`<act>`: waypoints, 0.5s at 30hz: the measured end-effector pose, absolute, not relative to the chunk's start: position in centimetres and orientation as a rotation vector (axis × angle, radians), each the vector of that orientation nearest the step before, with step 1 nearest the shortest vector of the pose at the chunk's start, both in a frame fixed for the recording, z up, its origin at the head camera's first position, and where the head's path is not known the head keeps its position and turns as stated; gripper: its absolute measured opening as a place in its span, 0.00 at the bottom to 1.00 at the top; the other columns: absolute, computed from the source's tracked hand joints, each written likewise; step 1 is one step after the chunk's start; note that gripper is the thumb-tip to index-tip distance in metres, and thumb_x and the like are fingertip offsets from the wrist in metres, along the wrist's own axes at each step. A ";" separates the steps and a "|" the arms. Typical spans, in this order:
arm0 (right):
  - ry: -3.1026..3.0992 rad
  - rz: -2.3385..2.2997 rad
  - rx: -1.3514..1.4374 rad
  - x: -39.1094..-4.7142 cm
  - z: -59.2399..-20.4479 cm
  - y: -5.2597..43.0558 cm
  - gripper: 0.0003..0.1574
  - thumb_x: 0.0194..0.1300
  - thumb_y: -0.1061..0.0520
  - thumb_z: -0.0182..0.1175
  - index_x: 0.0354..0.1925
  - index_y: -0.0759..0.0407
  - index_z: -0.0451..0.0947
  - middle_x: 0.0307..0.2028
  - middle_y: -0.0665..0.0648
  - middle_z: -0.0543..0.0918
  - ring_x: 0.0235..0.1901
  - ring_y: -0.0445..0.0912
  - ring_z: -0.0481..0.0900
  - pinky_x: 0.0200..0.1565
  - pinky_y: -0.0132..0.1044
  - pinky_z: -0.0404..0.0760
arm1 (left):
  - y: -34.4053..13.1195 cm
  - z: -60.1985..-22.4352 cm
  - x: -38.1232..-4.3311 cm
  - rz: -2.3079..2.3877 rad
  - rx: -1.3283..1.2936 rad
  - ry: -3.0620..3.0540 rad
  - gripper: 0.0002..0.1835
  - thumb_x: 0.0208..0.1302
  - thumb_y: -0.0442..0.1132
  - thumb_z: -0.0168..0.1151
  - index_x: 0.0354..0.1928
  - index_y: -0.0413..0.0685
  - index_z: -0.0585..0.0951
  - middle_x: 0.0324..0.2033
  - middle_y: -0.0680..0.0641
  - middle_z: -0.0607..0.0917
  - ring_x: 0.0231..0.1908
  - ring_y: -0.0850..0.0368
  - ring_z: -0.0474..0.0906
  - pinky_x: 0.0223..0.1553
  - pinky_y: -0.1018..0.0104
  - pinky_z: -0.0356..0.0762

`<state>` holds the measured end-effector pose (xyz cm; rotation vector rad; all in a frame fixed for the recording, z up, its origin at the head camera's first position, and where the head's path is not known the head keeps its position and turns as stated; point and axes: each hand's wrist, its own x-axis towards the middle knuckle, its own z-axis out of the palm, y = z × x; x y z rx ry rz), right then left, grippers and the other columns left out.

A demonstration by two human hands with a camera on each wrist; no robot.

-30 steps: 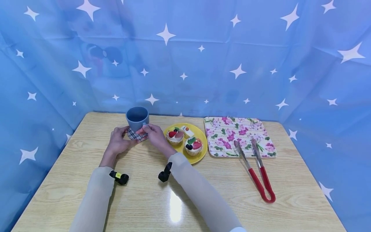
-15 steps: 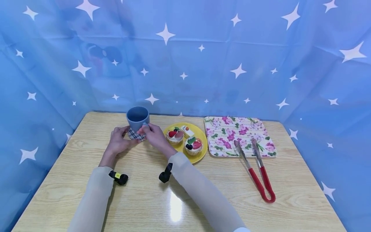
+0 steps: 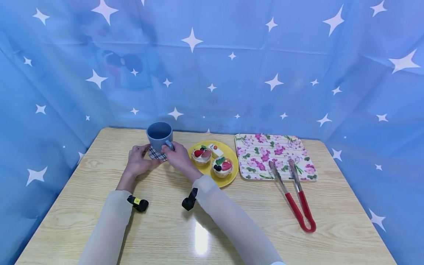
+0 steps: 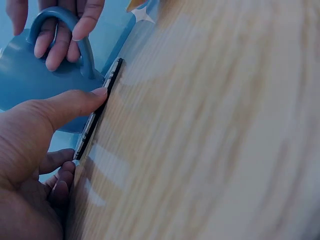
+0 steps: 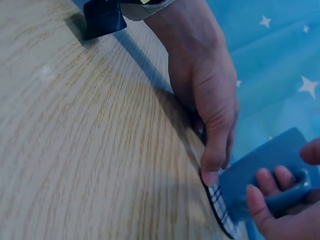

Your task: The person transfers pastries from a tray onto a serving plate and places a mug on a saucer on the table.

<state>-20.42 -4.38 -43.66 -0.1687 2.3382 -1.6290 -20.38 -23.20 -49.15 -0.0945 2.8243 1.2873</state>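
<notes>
A blue mug (image 3: 159, 138) stands upright on a dark-checked coaster (image 3: 155, 154) at the back left of the wooden table. My right hand (image 3: 179, 156) holds the mug by its handle, and several of its fingers pass through the loop in the left wrist view. My left hand (image 3: 137, 162) spans the coaster's edge: its thumb presses the near rim, while the other fingers lie at the left side of the coaster (image 4: 111, 82). From the right wrist view, the mug (image 5: 250, 170) meets the coaster's top. Part of the coaster is hidden under it.
Right of the mug, a yellow plate (image 3: 232, 154) bears two fruit tarts (image 3: 222, 166) and a small white cake piece (image 3: 215, 149). Farther right lies a floral tray (image 3: 245, 169), with red-handled tongs (image 3: 299, 206) resting across its front edge. A starry blue curtain (image 3: 212, 99) hangs behind.
The right hand's fingers have shifted at the handle, and more of the handle shows now. The left hand keeps its place at the coaster. The head view has moved slightly.
</notes>
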 end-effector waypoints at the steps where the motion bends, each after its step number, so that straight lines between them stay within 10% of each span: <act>1: 2.368 -1.603 -0.181 -20.3 -43.6 -4.2 0.18 0.79 0.41 0.52 0.42 0.51 0.78 0.34 0.52 0.79 0.33 0.46 0.74 0.37 0.38 0.74 | -23.1 -49.1 -20.4 1.284 -0.096 2.827 0.51 0.58 0.51 0.76 0.77 0.35 0.62 0.63 0.32 0.64 0.62 0.38 0.55 0.67 0.37 0.66; 9: 2.474 -1.472 -0.247 -19.7 -42.7 -2.9 0.16 0.75 0.46 0.58 0.52 0.54 0.76 0.39 0.52 0.79 0.35 0.45 0.76 0.35 0.35 0.77 | -22.7 -48.8 -19.9 1.224 -0.125 2.850 0.52 0.59 0.53 0.75 0.77 0.34 0.61 0.66 0.31 0.63 0.64 0.36 0.55 0.69 0.35 0.65; 15: 2.506 -1.389 -0.277 -18.9 -41.5 -2.1 0.31 0.75 0.47 0.59 0.71 0.54 0.69 0.58 0.55 0.81 0.54 0.48 0.79 0.56 0.43 0.85 | -22.6 -48.2 -19.2 1.212 -0.120 2.844 0.53 0.61 0.54 0.73 0.77 0.31 0.58 0.67 0.29 0.62 0.66 0.34 0.57 0.70 0.34 0.66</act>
